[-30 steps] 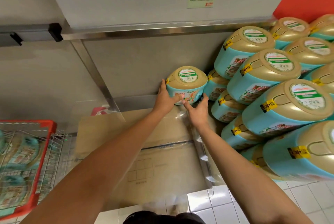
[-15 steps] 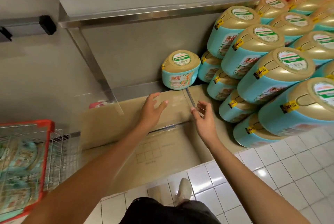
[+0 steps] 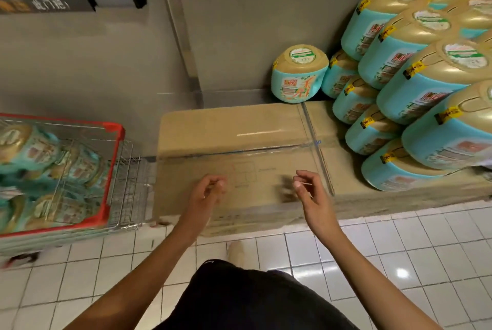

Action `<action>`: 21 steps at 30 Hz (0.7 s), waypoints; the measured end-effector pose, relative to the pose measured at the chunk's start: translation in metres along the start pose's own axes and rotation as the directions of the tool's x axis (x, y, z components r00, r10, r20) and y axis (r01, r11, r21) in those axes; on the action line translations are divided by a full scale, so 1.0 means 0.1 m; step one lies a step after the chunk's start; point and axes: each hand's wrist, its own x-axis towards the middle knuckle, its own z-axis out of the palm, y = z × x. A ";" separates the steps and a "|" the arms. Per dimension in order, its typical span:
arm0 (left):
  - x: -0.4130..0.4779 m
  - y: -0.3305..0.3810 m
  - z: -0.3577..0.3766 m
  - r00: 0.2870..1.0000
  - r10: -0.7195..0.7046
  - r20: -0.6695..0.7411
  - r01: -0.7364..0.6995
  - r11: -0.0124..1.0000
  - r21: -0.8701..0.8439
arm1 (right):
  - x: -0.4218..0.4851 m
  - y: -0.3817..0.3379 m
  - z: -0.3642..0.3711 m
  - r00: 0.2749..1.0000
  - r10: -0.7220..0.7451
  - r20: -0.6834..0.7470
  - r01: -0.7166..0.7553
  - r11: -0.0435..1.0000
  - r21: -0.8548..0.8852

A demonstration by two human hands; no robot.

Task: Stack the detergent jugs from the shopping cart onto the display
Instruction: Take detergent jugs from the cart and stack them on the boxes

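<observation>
At the far left we have the shopping cart (image 3: pixel 113 170), its red rim just beside the left end of the cardboard base (image 3: pixel 234 127) of the display, and the teal-and-gold cart jugs (image 3: pixel 37 143) piled inside it; motion blur keeps us from telling which way their long axes run. Moving right, our left hand (image 3: pixel 207 191) and then our right hand (image 3: pixel 306 188) hover over the near edge of the base, fingers loosely curled and grasping nothing. Farther right and far back, the lone jug (image 3: pixel 299 74) stands upright against the wall, cap up, touching the stacked jugs (image 3: pixel 415 84) that fill the right side. As we judge it, the next jug lies left of both hands, so the left hand is the nearer one, and we would turn leftward, away from the open spot on the base.
</observation>
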 end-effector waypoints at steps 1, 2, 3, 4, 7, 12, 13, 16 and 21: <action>-0.19 -0.08 -0.04 1.000 -0.018 -0.017 0.018 1.000 0.005 | -0.12 0.05 -0.01 1.000 0.006 0.025 -0.006 1.000 0.004; -0.38 -0.15 -0.07 0.999 -0.025 -0.039 0.026 1.000 0.013 | -0.24 0.09 -0.02 0.999 0.009 0.043 -0.009 1.000 0.010; -0.56 -0.20 -0.08 0.998 -0.022 -0.065 0.023 1.000 0.018 | -0.35 0.13 -0.03 0.998 0.012 0.059 -0.013 1.000 0.017; -0.75 -0.25 -0.09 0.996 -0.016 -0.091 0.018 1.000 0.018 | -0.46 0.18 -0.04 0.997 0.017 0.072 -0.019 1.000 0.023; -1.30 -0.37 -0.08 0.988 -0.016 -0.151 0.018 1.000 0.010 | -0.84 0.30 -0.05 0.993 0.034 0.115 -0.039 0.998 0.043; -2.19 -0.62 -0.10 0.969 -0.080 -0.234 0.071 0.996 -0.049 | -1.43 0.49 0.03 0.974 0.067 0.215 -0.076 0.997 0.033; -2.35 -0.67 -0.12 0.962 -0.091 -0.257 0.078 0.995 -0.058 | -1.53 0.52 0.06 0.970 0.072 0.233 -0.082 0.996 0.035; -2.77 -0.81 -0.26 0.937 -0.125 -0.325 0.106 0.992 -0.074 | -1.78 0.55 0.25 0.949 0.072 0.308 -0.083 0.996 0.022; -3.31 -1.08 -0.65 0.881 -0.184 -0.435 0.165 0.983 -0.082 | -2.06 0.47 0.79 0.880 0.057 0.472 -0.049 0.998 -0.029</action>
